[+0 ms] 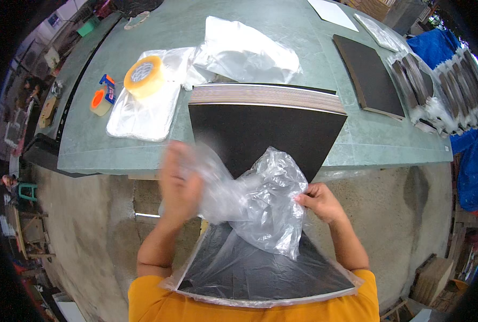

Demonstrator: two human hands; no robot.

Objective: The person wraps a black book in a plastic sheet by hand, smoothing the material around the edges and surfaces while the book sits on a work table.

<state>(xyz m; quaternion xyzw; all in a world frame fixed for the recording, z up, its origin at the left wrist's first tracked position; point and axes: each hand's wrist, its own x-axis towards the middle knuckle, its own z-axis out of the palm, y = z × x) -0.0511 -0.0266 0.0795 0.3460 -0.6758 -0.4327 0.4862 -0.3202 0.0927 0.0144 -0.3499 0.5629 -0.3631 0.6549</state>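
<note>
A clear plastic bag (276, 214) is gathered up in loose folds in front of me. Its lower part covers a flat black board (239, 268) that leans against my body. With thumb and fingers, my right hand (322, 201) pinches the bag's right edge. My left hand (180, 182) is smeared by motion at the bag's left side; its grip on the plastic cannot be made out. Just beyond the bag, a thick stack of black-faced boards (265, 129) with pale layered edges stands at the table's near edge.
The green table (383, 142) bears a large tape roll (143, 77) on folded plastic bags (142, 118), an orange-and-blue tape dispenser (104, 95) and crumpled plastic (244, 51). Farther right lie a flat black board (367, 75) and several plastic-wrapped bundles (442, 88).
</note>
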